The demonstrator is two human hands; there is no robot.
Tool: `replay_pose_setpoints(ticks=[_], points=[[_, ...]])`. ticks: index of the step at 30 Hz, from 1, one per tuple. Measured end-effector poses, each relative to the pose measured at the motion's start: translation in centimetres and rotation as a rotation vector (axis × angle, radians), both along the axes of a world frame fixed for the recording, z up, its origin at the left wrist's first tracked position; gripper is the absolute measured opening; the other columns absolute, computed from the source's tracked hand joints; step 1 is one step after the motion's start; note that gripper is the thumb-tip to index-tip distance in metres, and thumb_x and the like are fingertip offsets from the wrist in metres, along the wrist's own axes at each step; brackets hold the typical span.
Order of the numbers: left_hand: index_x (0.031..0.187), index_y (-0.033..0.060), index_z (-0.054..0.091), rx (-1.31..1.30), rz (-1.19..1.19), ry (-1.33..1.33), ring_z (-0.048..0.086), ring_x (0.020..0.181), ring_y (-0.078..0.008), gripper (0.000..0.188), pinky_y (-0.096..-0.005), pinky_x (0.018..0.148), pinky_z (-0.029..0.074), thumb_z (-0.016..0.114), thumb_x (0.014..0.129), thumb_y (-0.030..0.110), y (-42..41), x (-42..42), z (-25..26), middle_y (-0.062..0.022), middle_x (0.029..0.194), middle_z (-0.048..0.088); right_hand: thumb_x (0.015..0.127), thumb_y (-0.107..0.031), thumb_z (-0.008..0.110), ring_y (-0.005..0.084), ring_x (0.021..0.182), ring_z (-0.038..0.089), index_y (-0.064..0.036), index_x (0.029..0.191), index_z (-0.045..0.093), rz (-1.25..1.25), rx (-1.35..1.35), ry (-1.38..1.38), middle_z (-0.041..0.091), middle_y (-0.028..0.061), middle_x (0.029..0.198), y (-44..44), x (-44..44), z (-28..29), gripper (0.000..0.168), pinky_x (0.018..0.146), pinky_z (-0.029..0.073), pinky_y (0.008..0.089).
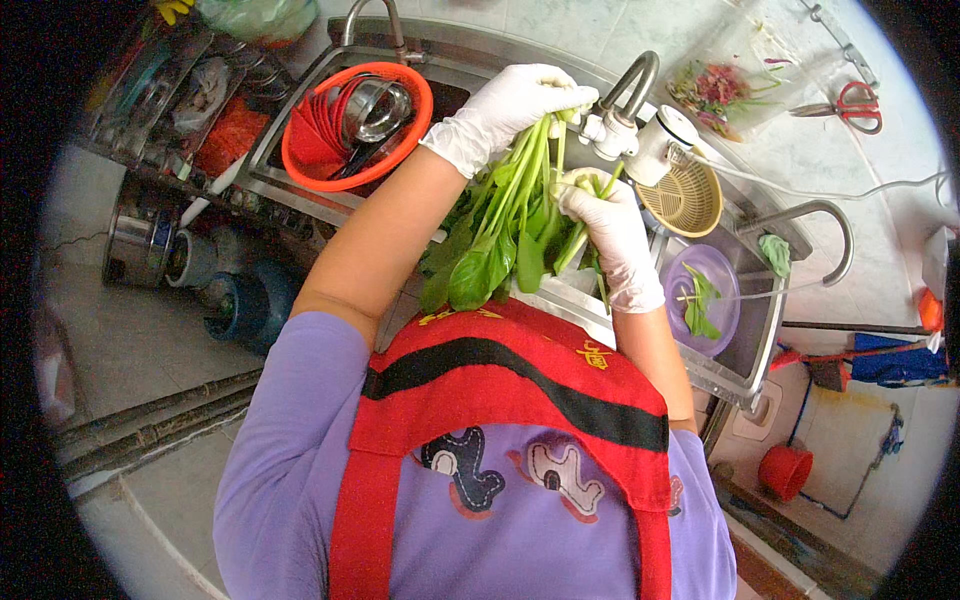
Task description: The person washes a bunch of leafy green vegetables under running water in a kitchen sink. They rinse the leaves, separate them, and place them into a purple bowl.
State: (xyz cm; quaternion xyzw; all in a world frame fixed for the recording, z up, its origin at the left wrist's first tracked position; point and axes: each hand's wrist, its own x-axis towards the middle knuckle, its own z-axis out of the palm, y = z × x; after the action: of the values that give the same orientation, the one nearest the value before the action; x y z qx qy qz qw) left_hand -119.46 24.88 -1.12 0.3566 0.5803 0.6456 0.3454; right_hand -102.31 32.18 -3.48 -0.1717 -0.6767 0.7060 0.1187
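Note:
My left hand [517,105], in a white disposable glove, grips a bunch of leafy greens [517,187] by the stem ends near the faucet. The long green stems hang down and the broad leaves [484,274] point towards my red apron [510,375]. Lower and to the right, my gloved right hand [604,217] pinches some separate green stems [576,244] between thumb and fingers. Just beyond both hands rises a curved metal faucet [637,79] with a white fitting. The leaves hide most of the sink below.
Left stands an orange-red basket [300,176] holding red pieces and a metal bowl. A beige strainer [675,199] sits beside a white faucet filter [660,146]. Right, a purple basin [679,322] holds a few leaves [701,304]. Red-handled scissors [859,109] hang on the wall.

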Motion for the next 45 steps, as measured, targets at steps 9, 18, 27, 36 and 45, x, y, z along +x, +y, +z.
replay_pose_setpoints(ticks=[9, 18, 27, 36, 45], points=[[0.089, 0.0039, 0.065, -0.133, -0.184, 0.099, 0.049, 0.052, -0.0062, 0.024, -0.0191, 0.047, 0.038, 0.062, 0.083, 0.027, -1.7, -1.0, 0.0, -0.002, 0.069, 0.059, 0.073, -0.013, 0.053, 0.0065, 0.055, 0.044, -0.002, 0.079, 0.06, -0.043, -0.19, -0.006, 0.054, -0.0012, 0.065, 2.6, 1.7, 0.6, 0.014, 0.053, 0.034, 0.0204], [0.087, 0.006, 0.065, -0.251, -0.336, 0.291, 0.048, 0.051, -0.0043, 0.018, -0.0195, 0.045, 0.038, 0.064, 0.078, 0.022, -1.2, 0.1, 0.0, 0.001, 0.065, 0.057, 0.072, -0.013, 0.053, 0.0067, 0.056, 0.044, -0.004, 0.08, 0.059, 0.018, -0.225, 0.007, 0.053, -0.001, 0.066, 2.9, 1.9, 0.1, 0.014, 0.053, 0.034, 0.02], [0.084, 0.0063, 0.064, -0.122, 0.115, 0.183, 0.044, 0.047, -0.0042, 0.017, -0.0181, 0.042, 0.033, 0.065, 0.079, 0.022, -2.8, -2.9, 0.1, 0.0029, 0.062, 0.052, 0.074, -0.012, 0.054, 0.0069, 0.064, 0.047, -0.002, 0.089, 0.059, -0.162, 0.037, -0.031, 0.058, -0.0002, 0.076, 7.3, 8.8, 0.9, 0.019, 0.059, 0.037, 0.0199], [0.092, 0.0011, 0.06, 0.25, 0.188, -0.224, 0.046, 0.05, -0.0054, 0.018, -0.017, 0.043, 0.034, 0.06, 0.084, 0.017, -3.4, -4.7, -0.7, 0.002, 0.064, 0.051, 0.076, -0.023, 0.069, 0.0226, 0.093, 0.059, 0.007, 0.109, 0.055, -0.447, 1.069, -0.625, 0.06, 0.0199, 0.102, 20.9, 21.1, -3.4, 0.047, 0.082, 0.045, 0.0308], [0.085, 0.0036, 0.06, 0.07, 0.205, -0.217, 0.047, 0.052, -0.0069, 0.013, -0.0187, 0.045, 0.036, 0.06, 0.083, 0.016, -0.5, -0.1, -2.2, 0.0012, 0.065, 0.051, 0.078, -0.015, 0.066, 0.0131, 0.089, 0.056, -0.005, 0.109, 0.059, -0.142, 0.433, 0.034, 0.062, 0.0051, 0.099, 2.4, 5.8, 0.5, 0.033, 0.082, 0.043, 0.0268]])
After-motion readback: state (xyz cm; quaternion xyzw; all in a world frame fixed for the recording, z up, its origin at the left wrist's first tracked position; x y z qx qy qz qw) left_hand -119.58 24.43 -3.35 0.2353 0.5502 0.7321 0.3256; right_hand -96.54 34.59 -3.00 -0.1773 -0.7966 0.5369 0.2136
